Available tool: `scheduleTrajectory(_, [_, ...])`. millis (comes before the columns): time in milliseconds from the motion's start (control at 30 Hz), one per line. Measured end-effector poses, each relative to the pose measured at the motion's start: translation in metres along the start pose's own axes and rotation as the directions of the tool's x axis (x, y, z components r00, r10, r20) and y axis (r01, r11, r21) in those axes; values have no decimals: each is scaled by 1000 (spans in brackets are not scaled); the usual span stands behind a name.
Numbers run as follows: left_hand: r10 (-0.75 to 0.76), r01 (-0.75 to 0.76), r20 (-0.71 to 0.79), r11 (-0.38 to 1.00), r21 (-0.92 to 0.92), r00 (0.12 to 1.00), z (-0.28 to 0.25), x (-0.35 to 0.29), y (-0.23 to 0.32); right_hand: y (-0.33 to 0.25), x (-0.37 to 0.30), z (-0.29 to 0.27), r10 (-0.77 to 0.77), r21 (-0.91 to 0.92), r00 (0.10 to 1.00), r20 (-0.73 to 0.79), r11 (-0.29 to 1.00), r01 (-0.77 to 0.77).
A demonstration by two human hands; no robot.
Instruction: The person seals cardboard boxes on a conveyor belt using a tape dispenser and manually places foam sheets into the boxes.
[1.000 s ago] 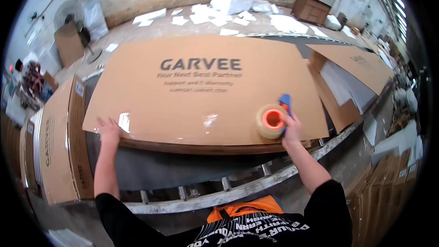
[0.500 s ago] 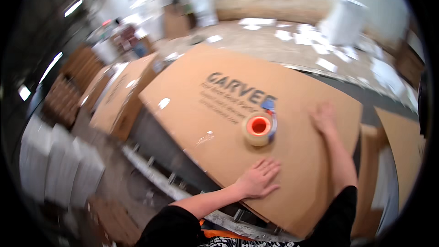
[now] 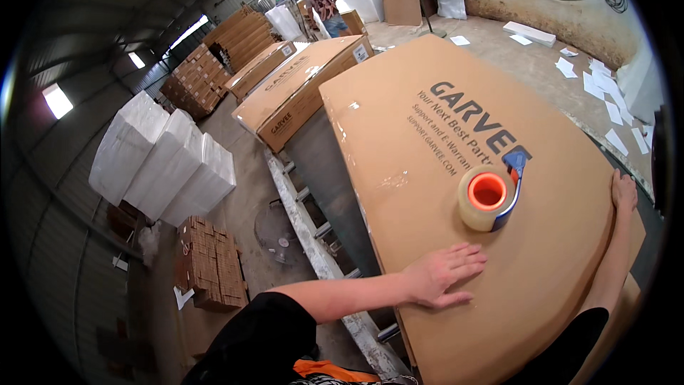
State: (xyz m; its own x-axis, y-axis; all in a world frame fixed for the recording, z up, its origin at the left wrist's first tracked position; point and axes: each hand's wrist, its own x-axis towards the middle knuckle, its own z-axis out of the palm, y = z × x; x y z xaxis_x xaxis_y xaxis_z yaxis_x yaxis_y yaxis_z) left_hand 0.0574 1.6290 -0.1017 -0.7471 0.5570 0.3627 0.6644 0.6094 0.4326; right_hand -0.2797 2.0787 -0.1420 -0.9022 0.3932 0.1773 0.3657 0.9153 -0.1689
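A large brown cardboard box (image 3: 399, 128) lies in front of me with dark printing on its top. My left hand (image 3: 445, 274) rests palm down on it, fingers stretched out and holding nothing. Just beyond those fingers stands a tape dispenser (image 3: 514, 167) with a blue frame, carrying a wide roll of clear tape (image 3: 470, 203) with an orange core. Neither hand touches it. At the box's far right edge, my right hand (image 3: 624, 191) has its fingers bent over the rim, their tips partly hidden.
The box lies on a roller conveyor (image 3: 303, 217) with a pale metal rail. Further along are more boxes (image 3: 303, 82). White foam blocks (image 3: 164, 157) and a stack of flat cardboard (image 3: 210, 264) stand on the left. A person (image 3: 322, 6) stands far back; papers (image 3: 593, 85) litter the floor.
My view has swung left, so the box sits further right in it. My right hand has moved from the box top to its edge. My left hand stays flat on the box.
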Motion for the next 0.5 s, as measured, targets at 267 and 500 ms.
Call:
scheduleTrajectory(267, [-95,85,108,992,92,990,-67,-85,-15,27,-141,-28,-33,122,999,-1,992,33])
scheduleTrajectory(500, [-83,35,132,943,332,988,-109,-192,-42,59,-373,-106,15,43,1000,-5,999,-15])
